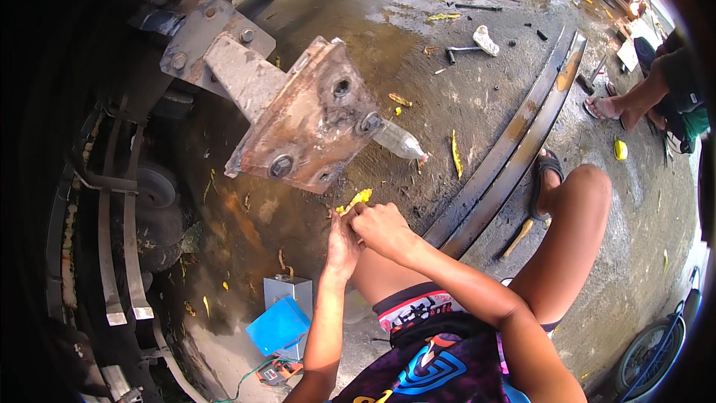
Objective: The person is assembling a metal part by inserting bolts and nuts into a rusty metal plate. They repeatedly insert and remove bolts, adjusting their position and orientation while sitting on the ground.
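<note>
My left hand and my right hand meet in front of my knees, just below a rusty steel bracket plate. The right hand's fingers are curled and pressed against the left hand's fingertips. Whatever lies between them is too small or hidden to name. A crumpled yellow leaf shows right beyond the fingertips. The plate has several holes, with bolts or nuts seated in some, and joins a bolted frame bracket. A clear plastic bottle lies on the ground behind the plate's right corner.
Two long steel leaf springs lie to my right. Beyond are a wrench, a white glove and another person's leg. At lower left are a blue-lidded metal box and an orange tool. A bicycle wheel stands lower right.
</note>
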Action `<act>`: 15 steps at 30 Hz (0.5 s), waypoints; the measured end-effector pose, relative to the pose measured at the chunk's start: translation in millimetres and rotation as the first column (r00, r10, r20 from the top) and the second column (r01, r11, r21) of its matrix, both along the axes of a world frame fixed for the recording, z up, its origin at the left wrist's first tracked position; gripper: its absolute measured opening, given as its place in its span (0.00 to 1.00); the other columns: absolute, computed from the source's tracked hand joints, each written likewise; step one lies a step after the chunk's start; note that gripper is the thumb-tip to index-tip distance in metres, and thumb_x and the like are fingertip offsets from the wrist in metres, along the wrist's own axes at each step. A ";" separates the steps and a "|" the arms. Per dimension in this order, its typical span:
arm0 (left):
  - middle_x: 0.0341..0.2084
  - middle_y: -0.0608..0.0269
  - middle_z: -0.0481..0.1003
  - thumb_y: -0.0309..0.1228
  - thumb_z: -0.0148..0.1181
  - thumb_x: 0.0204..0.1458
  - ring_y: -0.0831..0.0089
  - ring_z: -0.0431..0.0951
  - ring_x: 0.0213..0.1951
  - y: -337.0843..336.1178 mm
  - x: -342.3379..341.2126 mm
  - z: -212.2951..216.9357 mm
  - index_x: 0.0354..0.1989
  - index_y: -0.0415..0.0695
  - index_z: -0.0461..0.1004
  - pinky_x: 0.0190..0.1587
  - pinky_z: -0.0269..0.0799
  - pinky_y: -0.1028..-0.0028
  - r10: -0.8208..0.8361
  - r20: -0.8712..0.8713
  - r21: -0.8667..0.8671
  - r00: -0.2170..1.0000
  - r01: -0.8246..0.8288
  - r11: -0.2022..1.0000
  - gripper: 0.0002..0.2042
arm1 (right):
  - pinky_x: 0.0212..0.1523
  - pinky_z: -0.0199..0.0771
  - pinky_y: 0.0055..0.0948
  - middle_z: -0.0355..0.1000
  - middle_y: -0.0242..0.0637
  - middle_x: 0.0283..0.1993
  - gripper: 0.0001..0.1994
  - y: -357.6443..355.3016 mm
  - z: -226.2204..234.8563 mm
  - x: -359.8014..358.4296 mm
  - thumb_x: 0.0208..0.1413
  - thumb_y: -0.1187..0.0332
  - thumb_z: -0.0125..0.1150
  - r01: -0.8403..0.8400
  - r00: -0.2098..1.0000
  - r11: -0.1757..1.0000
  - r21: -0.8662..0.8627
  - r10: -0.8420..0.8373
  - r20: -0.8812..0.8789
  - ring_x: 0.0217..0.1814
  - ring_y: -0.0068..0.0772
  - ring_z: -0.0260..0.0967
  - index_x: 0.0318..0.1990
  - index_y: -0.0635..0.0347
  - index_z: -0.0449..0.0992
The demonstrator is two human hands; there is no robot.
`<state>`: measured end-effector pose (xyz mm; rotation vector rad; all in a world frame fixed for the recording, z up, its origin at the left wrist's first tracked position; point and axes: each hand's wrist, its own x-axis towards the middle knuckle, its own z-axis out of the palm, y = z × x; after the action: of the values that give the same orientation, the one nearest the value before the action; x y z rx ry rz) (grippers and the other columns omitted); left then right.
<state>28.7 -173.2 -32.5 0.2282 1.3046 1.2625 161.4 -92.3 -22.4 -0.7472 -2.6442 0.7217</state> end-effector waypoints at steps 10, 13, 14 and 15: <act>0.56 0.49 0.76 0.25 0.50 0.69 0.62 0.81 0.55 3.6 -30.3 -18.5 0.66 0.33 0.64 0.63 0.77 0.63 -0.112 0.098 0.159 0.989 0.095 0.983 0.19 | 0.43 0.83 0.49 0.82 0.51 0.40 0.07 51.6 -1.2 15.7 0.49 0.72 0.65 -0.008 0.997 0.974 -0.228 -0.011 -0.081 0.45 0.55 0.82 0.36 0.59 0.86; 0.55 0.51 0.77 0.26 0.52 0.69 0.66 0.83 0.51 5.2 -36.4 -26.3 0.67 0.34 0.63 0.59 0.81 0.68 -0.151 0.147 0.230 0.977 0.115 0.966 0.20 | 0.44 0.82 0.49 0.82 0.49 0.40 0.09 58.9 -4.3 19.6 0.46 0.71 0.68 -0.046 0.986 0.955 -0.292 -0.003 -0.166 0.45 0.55 0.81 0.36 0.55 0.87; 0.54 0.52 0.77 0.26 0.53 0.69 0.66 0.83 0.51 7.0 -35.8 -27.1 0.66 0.34 0.64 0.58 0.82 0.69 -0.143 0.135 0.225 0.980 0.110 0.968 0.20 | 0.44 0.82 0.49 0.82 0.49 0.40 0.09 61.5 -4.2 20.6 0.46 0.71 0.68 -0.055 0.980 0.950 -0.308 -0.008 -0.201 0.46 0.55 0.81 0.37 0.54 0.87; 0.54 0.52 0.78 0.27 0.53 0.68 0.67 0.83 0.50 8.5 -34.3 -26.7 0.66 0.34 0.65 0.57 0.82 0.69 -0.134 0.123 0.222 0.983 0.104 0.970 0.20 | 0.44 0.82 0.48 0.82 0.49 0.40 0.09 63.1 -3.8 21.5 0.46 0.71 0.68 -0.059 0.978 0.950 -0.307 -0.006 -0.208 0.46 0.55 0.81 0.37 0.54 0.87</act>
<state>-5.6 -164.7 -59.2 0.3616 1.0224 1.2924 182.9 -29.2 -26.2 -0.6726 -2.3841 1.1775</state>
